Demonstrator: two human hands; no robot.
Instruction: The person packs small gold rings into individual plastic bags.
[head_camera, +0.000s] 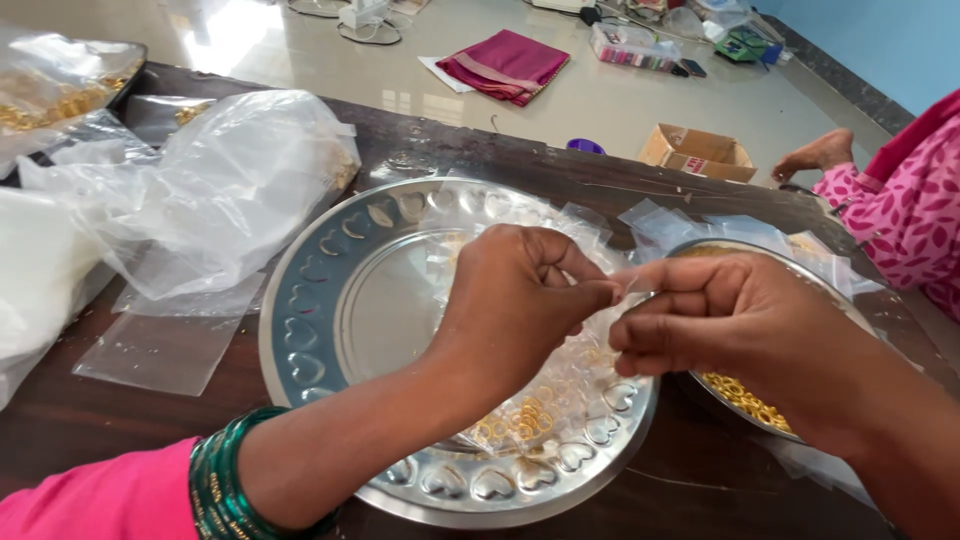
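I have my left hand (515, 295) and right hand (715, 315) pinched together on one small clear plastic pouch (622, 285), held above the right rim of the round steel plate with embossed hearts (300, 330) near the front edge of the dark wooden table (120, 410). Several filled pouches of small gold rings (525, 415) already lie on the plate. I judge the work mid-way: loose gold rings (745, 395) remain in the steel bowl (850, 300) under my right hand.

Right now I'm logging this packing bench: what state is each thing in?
Left hand: pinching small clear pouch.
Right hand: pinching the same pouch.
Small clear pouch: held above steel plate.
Steel plate: holds pouches, gold rings.
Steel bowl: holds gold rings.
Cardboard box: open.
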